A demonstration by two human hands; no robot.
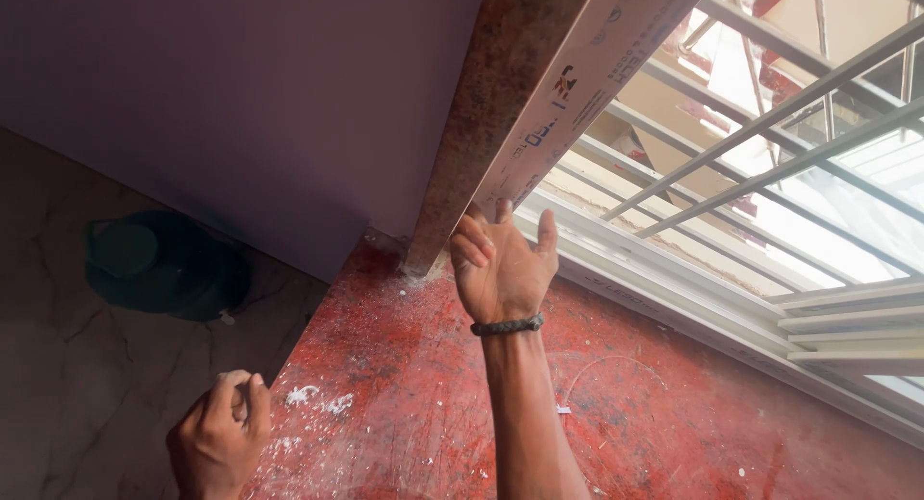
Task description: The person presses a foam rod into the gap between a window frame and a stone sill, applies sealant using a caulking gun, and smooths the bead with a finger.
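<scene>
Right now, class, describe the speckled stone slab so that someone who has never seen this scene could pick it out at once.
Start at the red sill that runs under the barred window. At its corner by the purple wall the speckled stone slab stands on end, with the right hand at its foot. Its mottled brown face sets it apart from the pale printed frame strip beside it.

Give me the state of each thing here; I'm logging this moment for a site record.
Right hand: open, fingers against the frame strip.
Left hand: closed in a fist, at the sill's edge.
Frame strip: leaning, foot on the sill.
Red sill: scratched, flecked with white debris.
Green container: on the floor.
</scene>
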